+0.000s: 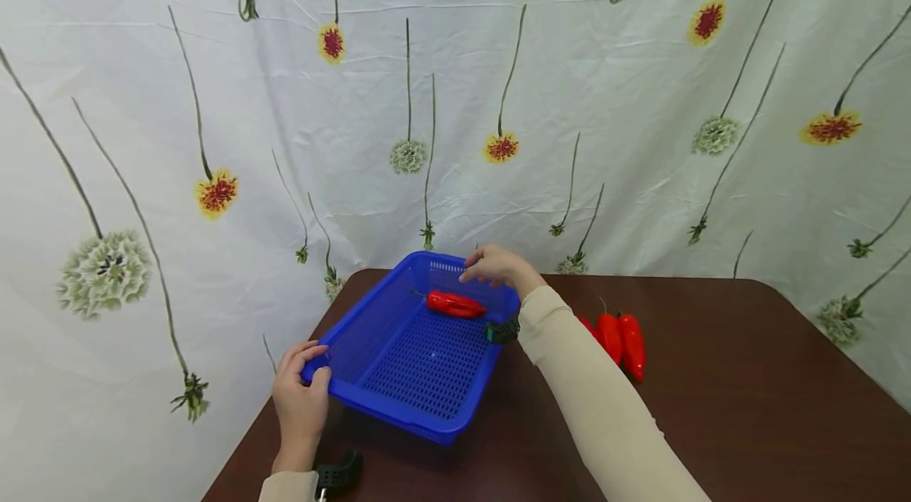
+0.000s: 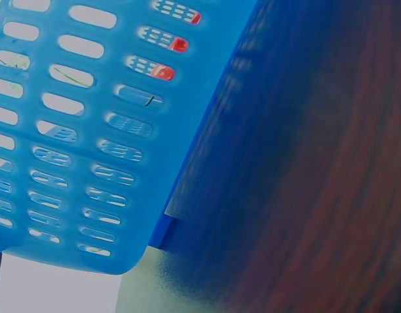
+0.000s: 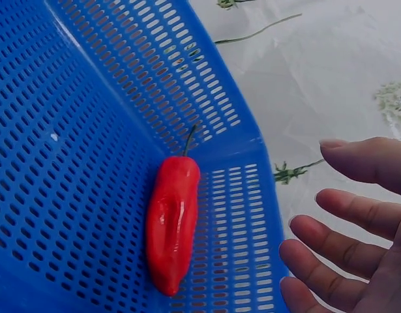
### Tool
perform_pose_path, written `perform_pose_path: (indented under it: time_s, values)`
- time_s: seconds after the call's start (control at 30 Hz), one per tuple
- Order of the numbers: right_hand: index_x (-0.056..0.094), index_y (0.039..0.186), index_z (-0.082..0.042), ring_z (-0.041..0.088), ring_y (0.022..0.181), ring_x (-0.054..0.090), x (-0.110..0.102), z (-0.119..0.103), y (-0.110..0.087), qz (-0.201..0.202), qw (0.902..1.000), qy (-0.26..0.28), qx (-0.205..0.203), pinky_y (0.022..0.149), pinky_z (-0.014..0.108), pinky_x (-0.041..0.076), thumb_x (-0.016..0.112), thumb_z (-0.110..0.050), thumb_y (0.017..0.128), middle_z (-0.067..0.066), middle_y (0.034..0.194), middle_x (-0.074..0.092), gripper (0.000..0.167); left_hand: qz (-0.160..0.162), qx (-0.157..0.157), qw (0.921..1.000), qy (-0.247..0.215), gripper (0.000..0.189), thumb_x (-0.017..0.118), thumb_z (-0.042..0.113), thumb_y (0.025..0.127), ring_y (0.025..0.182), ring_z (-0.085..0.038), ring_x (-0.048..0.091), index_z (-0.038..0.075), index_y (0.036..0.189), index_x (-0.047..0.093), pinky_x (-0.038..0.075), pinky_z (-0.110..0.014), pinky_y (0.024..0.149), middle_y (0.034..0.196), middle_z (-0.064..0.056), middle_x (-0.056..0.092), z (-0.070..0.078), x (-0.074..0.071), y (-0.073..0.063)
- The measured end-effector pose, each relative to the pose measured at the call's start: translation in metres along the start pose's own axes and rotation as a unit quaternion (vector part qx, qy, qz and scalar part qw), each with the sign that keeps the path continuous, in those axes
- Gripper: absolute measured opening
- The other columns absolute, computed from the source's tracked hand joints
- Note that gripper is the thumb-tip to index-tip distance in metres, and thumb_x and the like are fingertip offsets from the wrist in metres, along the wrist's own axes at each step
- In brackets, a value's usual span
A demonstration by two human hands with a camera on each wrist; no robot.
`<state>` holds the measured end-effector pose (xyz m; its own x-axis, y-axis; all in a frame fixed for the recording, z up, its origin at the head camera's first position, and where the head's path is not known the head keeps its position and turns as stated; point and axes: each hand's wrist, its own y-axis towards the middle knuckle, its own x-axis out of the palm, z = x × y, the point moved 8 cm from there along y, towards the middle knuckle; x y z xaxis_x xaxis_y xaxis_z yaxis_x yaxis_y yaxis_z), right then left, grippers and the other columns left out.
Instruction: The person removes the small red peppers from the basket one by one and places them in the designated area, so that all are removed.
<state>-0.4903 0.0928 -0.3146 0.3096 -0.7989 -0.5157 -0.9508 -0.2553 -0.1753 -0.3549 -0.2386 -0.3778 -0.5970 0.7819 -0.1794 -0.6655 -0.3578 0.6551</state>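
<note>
A blue perforated plastic basket point(image 1: 420, 364) is tilted over the table, its near end raised. My left hand point(image 1: 302, 399) grips the rim at the near left corner, thumb on one side and fingers on the other. In the left wrist view the basket's slotted outside wall point(image 2: 89, 143) fills the left part, and that hand is out of sight. One red pepper point(image 3: 173, 225) with a thin green stem lies inside, against the far wall. By the far right rim my right hand point(image 1: 501, 266) hovers with fingers spread, holding nothing.
Several red peppers point(image 1: 631, 348) lie on the dark brown table point(image 1: 754, 391) right of the basket, partly hidden behind the right sleeve point(image 1: 598, 391). A white flower-patterned cloth point(image 1: 455, 194) hangs behind the table and along its left side.
</note>
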Motion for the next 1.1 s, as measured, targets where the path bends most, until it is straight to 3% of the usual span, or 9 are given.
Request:
perform_pose_path:
  time_s: [0.3, 0.6, 1.1]
  values:
    - [0.055, 0.139, 0.000, 0.036, 0.127, 0.055, 0.009, 0.019, 0.013, -0.004, 0.9995, 0.011, 0.029, 0.108, 0.050, 0.044, 0.068, -0.020, 0.093, 0.018, 0.140, 0.057, 0.052, 0.000, -0.002, 1.0000, -0.008, 0.025, 0.057, -0.011, 0.079, 0.108, 0.011, 0.047, -0.007, 0.099, 0.070, 0.032, 0.001, 0.091, 0.120, -0.022, 0.064, 0.000, 0.002, -0.002]
    - [0.061, 0.128, -0.002, 0.037, 0.127, 0.055, 0.018, 0.031, 0.024, 0.020, 0.9980, 0.028, 0.052, 0.105, 0.049, 0.046, 0.070, -0.018, 0.090, 0.016, 0.131, 0.060, 0.042, 0.001, -0.006, 1.0000, -0.006, 0.025, 0.057, -0.012, 0.079, 0.109, 0.011, 0.047, -0.007, 0.099, 0.070, 0.032, 0.001, 0.091, 0.120, -0.020, 0.065, -0.001, 0.002, -0.002]
    - [0.063, 0.129, 0.000, 0.039, 0.131, 0.052, 0.024, 0.039, 0.034, 0.046, 0.9956, 0.029, 0.077, 0.109, 0.052, 0.042, 0.068, -0.014, 0.091, 0.017, 0.144, 0.054, 0.040, 0.005, -0.009, 0.9999, -0.012, 0.026, 0.056, -0.013, 0.078, 0.110, 0.010, 0.047, -0.008, 0.099, 0.070, 0.033, 0.000, 0.089, 0.119, -0.021, 0.064, 0.000, -0.001, 0.000]
